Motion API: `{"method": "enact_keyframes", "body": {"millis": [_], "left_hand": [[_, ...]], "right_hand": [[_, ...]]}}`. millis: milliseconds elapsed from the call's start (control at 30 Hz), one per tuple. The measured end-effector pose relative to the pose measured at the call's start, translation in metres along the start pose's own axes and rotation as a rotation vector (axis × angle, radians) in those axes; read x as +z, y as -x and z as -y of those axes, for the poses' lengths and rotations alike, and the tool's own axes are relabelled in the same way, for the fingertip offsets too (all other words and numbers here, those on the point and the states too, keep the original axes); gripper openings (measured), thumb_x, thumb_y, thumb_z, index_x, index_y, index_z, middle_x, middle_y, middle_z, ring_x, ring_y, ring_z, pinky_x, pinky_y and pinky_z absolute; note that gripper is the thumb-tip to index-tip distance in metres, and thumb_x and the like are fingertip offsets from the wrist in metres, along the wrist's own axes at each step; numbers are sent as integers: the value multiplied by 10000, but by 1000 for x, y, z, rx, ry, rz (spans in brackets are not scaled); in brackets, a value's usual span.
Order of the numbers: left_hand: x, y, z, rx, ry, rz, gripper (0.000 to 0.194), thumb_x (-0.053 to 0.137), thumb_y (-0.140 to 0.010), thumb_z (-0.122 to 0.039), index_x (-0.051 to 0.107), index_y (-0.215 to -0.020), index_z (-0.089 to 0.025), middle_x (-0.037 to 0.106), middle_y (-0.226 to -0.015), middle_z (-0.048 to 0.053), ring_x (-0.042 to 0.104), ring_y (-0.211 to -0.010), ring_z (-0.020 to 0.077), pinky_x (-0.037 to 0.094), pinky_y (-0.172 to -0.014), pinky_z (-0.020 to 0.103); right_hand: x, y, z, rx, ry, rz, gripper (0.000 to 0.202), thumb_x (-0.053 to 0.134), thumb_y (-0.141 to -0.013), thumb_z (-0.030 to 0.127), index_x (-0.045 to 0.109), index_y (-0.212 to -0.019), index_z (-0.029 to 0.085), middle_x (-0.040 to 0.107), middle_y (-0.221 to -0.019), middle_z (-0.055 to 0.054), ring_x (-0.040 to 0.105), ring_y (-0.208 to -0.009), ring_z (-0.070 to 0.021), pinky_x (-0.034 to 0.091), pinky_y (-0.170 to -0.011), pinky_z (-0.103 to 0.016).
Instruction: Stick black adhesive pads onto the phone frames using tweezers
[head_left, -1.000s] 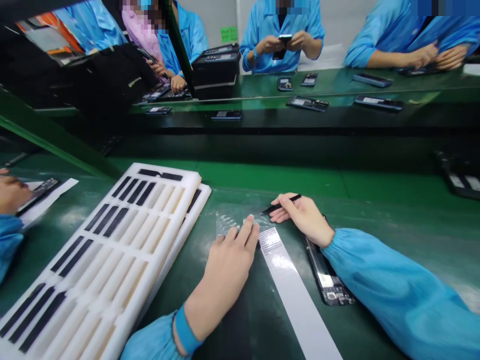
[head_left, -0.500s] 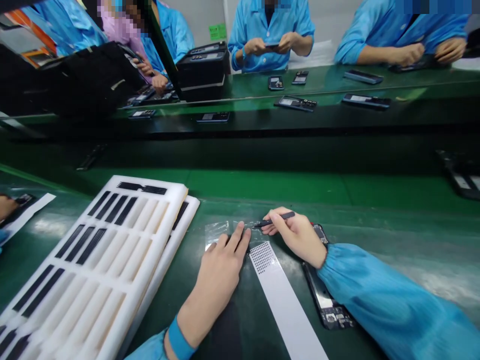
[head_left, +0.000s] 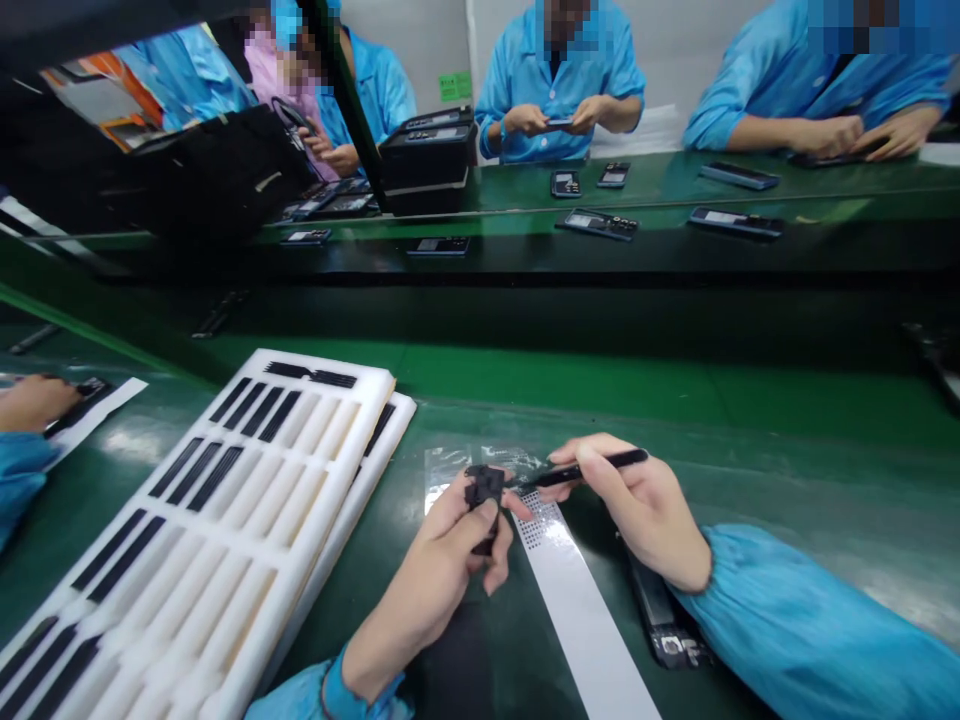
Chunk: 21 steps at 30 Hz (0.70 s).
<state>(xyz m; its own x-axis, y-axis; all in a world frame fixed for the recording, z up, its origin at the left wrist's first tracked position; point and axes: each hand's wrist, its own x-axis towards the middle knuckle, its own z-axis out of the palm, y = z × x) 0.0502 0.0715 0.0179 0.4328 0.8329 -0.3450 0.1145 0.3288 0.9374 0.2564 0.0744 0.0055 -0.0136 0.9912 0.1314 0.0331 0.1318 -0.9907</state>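
Observation:
A small black part is pinched between the thumb and fingers of my left hand, above the green table. My right hand grips black tweezers, their tip close to the black part's right side. Below the hands lies a white strip with rows of small dark dots at its top end. Clear plastic film lies flat behind my left hand. An opened phone rests partly under my right forearm.
White foam trays with black strips in slots are stacked on the left. A co-worker's hand is at the left edge. Behind, phones lie on a raised shelf, with several people in blue beyond.
My left hand has lifted from the film, turned, and now holds the black part. My right hand has shifted slightly right and down with the tweezers. The whole view has shifted a little.

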Motion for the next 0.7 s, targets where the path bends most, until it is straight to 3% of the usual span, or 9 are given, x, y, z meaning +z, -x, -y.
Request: {"method": "enact_keyframes", "body": {"millis": [133, 233, 433, 700], "left_hand": [[3, 4, -5, -34, 315, 103, 234, 449, -988, -278, 484, -1197, -177, 585, -912, 42, 437, -559, 80, 366, -472, 222], [3, 6, -4, -30, 431, 151, 210, 474, -990, -247, 508, -1182, -171, 589, -846, 24, 443, -529, 69, 361, -474, 216], [3, 11, -5, 2, 507, 204, 168, 486, -1001, -213, 533, -1155, -162, 594, -721, 6, 461, -507, 76, 376, -486, 212], [3, 12, -3, -6, 499, 228, 136, 512, -997, -257, 579, -1051, -152, 570, -722, 4, 439, -501, 68, 363, -485, 216]], "right_hand": [[4, 10, 12, -75, 97, -8, 279, 541, -997, 387, 743, -912, 215, 783, -889, -53, 758, -782, -178, 623, -684, -234], [6, 11, 11, -99, 150, -9, 310, 527, -1003, 381, 749, -864, 216, 780, -911, -58, 754, -811, -182, 619, -680, -225], [8, 11, 12, -145, 179, -24, 306, 522, -1004, 398, 735, -885, 214, 774, -874, -53, 750, -760, -177, 619, -660, -234], [9, 16, 14, -236, 223, -30, 291, 497, -1018, 379, 727, -924, 227, 780, -875, -58, 757, -775, -187, 623, -674, -250]]}}
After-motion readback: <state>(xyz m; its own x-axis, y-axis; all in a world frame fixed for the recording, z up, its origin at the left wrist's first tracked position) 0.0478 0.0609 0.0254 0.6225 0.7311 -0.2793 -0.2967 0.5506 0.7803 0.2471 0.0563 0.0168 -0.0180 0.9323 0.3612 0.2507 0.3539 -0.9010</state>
